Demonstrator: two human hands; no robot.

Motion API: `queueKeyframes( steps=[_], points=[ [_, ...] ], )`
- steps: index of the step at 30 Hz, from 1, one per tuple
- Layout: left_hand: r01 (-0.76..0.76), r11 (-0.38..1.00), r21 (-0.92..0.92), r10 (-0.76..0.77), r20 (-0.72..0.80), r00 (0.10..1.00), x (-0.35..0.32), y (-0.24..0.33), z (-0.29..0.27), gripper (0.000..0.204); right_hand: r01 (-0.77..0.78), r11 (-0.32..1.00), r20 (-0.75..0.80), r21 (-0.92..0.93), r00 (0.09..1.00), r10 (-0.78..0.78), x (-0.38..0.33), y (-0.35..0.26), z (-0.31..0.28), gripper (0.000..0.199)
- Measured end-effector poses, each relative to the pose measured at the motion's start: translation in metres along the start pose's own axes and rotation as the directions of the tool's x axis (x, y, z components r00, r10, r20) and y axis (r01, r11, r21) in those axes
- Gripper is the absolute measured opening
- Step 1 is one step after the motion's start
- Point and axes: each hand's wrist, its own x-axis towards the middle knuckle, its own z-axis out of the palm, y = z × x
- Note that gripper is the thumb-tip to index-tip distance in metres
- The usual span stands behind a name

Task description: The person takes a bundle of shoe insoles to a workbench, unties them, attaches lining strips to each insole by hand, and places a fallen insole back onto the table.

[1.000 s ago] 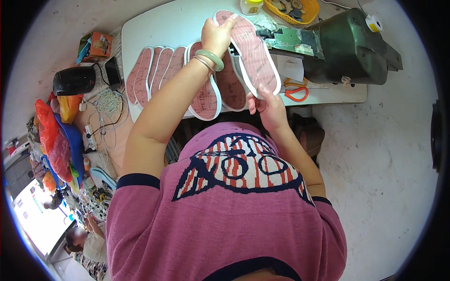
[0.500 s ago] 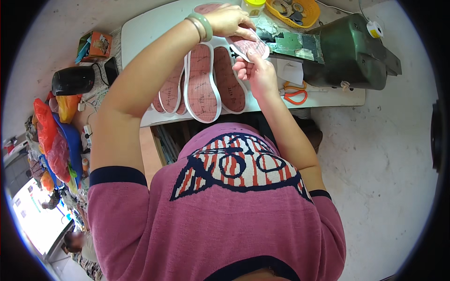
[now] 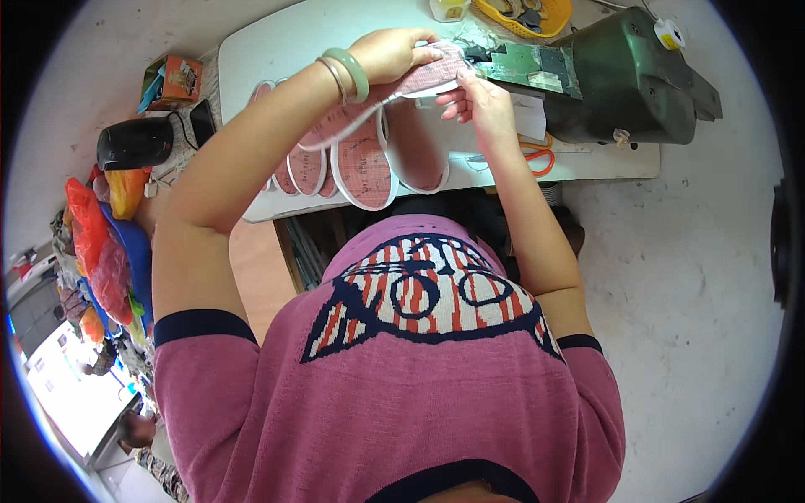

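A pink patterned insole (image 3: 432, 74) with a white edge is at the end of the machine's green work plate (image 3: 524, 67). My left hand (image 3: 390, 57), below a green bangle, is closed on its upper side. My right hand (image 3: 486, 109) pinches its right edge between thumb and finger, the other fingers curled. The insole's long end trails leftward under my left forearm, which partly hides it. Below my hands, several similar insoles (image 3: 365, 172) lie over the table's front edge. The rightmost insole (image 3: 419, 155) is blurred.
A dark green sewing machine (image 3: 629, 84) stands at the right of the white table (image 3: 277, 42). Orange-handled scissors (image 3: 541, 159) lie near the front edge. At the back are a yellow basket (image 3: 553, 21) and a clear jar (image 3: 449, 10). Plastic bags (image 3: 88, 226) hang at left.
The insole has been turned, so its long end now stretches leftward beneath my left forearm. My right hand has shifted slightly right and my left hand slightly down. Both still grip it.
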Motion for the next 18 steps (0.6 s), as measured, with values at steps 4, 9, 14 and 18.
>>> queueKeyframes(
  steps=[4,9,14,18],
  points=[
    [-0.043,0.999,-0.019,0.04,-0.149,0.988,-0.003,-0.009,0.022,0.042,0.066,0.998,0.114,-0.009,0.991,-0.065,-0.026,0.022,0.003,0.028],
    [0.099,0.99,-0.1,-0.119,-0.216,0.969,-0.002,-0.006,0.036,0.05,-0.026,0.995,0.18,0.099,0.984,0.008,-0.086,0.027,0.01,0.03],
    [0.159,0.987,-0.033,-0.161,-0.32,0.933,0.01,-0.006,0.028,0.056,-0.047,0.965,0.122,0.259,0.992,0.015,-0.077,0.027,-0.017,0.035],
    [0.151,0.987,-0.06,-0.162,-0.381,0.91,0.019,-0.011,0.023,0.058,0.016,0.975,0.094,0.22,0.995,-0.037,-0.056,0.026,-0.025,0.033]
  ],
)
